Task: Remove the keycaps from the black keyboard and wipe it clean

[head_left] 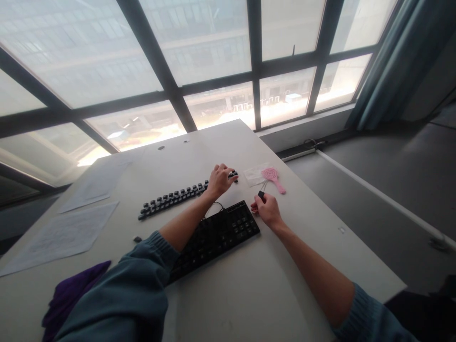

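My left hand point(220, 180) reaches over the right end of a double row of loose dark keycaps point(174, 197), thumb and fingers closed around a keycap there. Part of the row is hidden behind that hand. To its right, my right hand point(269, 210) is closed on a small black keycap puller point(261, 194), whose thin wires point away from me. Below both hands lies a black keyboard point(221, 237), tilted across the table and partly covered by my left forearm. Its cable shows at the far edge.
A pink hairbrush point(271, 175) lies beside a clear plastic bag point(254, 175). One loose keycap point(137, 239) sits left of the keyboard. Papers point(64, 235) and purple cloth point(74, 289) are on the left of the white table point(221, 308). Windows stand behind it.
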The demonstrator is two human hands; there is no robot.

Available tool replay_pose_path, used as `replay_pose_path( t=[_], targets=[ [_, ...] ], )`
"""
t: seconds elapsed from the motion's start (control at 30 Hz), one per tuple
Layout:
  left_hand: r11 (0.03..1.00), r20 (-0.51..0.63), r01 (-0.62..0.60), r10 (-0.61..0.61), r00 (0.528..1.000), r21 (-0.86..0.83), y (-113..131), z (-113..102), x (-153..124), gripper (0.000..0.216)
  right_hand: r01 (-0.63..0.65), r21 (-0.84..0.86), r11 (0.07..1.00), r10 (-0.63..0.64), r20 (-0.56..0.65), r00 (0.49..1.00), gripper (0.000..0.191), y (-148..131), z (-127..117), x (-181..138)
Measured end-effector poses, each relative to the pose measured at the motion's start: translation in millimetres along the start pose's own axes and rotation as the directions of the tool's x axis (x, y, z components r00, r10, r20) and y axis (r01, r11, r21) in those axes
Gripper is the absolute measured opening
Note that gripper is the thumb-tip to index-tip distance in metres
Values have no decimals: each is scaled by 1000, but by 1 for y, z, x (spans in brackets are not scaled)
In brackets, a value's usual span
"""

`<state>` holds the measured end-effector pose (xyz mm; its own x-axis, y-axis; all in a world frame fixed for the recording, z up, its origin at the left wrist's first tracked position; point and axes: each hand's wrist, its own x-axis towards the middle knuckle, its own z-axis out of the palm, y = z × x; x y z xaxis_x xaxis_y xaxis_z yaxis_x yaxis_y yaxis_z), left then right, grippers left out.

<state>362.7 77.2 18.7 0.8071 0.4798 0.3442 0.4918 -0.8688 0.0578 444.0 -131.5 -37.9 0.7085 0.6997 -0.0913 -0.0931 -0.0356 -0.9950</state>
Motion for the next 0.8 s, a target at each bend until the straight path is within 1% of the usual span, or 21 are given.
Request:
replay_pose_path(
  t=[0.1, 0.2, 0.27, 0.33, 0.4, 0.47, 0.57, 0.67, 0.73, 0.8],
  targets=[
    [999, -60, 33, -33, 998, -15, -17, -29, -14, 38, 6, -2, 1000, -6, -9, 1000, 26, 0, -1, -1],
    [998, -89, 55, -57, 994, -20, -47, -67, -44, 37, 40, -8, 999, -40, -29, 999, 31, -3, -3, -2],
    [997, -121, 73, -74, 990, -17, -69, -94, -74, 37, 93, -23, 995, -93, -30, 995, 34, -4, -5, -4],
    [994, -160, 107, -109, 981, -18, -90, -119, -110, 37, 148, -58, 987, -151, -44, 988, 38, -5, -6, -6],
    [987, -190, 157, -160, 969, -29, -109, -140, -150, 37, 227, -117, 967, -236, -66, 970, 42, -4, -6, -8],
    [975, -210, 216, -221, 952, -48, -123, -156, -190, 37, 278, -141, 950, -286, -47, 957, 44, -4, -5, -11],
    [952, -225, 294, -307, 925, -89, -137, -172, -244, 35, 320, -147, 936, -326, -23, 945, 44, -5, -3, -18],
    [928, -213, 340, -366, 906, -151, -143, -180, -288, 33, 377, -189, 907, -388, -20, 922, 43, -13, 3, -26],
    [915, -179, 349, -384, 906, -202, -144, -181, -311, 31, 401, -222, 889, -415, -21, 909, 43, -20, 10, -34],
    [908, -128, 334, -373, 919, -252, -146, -181, -330, 28, 418, -236, 877, -431, -4, 903, 43, -27, 22, -43]
  ],
)
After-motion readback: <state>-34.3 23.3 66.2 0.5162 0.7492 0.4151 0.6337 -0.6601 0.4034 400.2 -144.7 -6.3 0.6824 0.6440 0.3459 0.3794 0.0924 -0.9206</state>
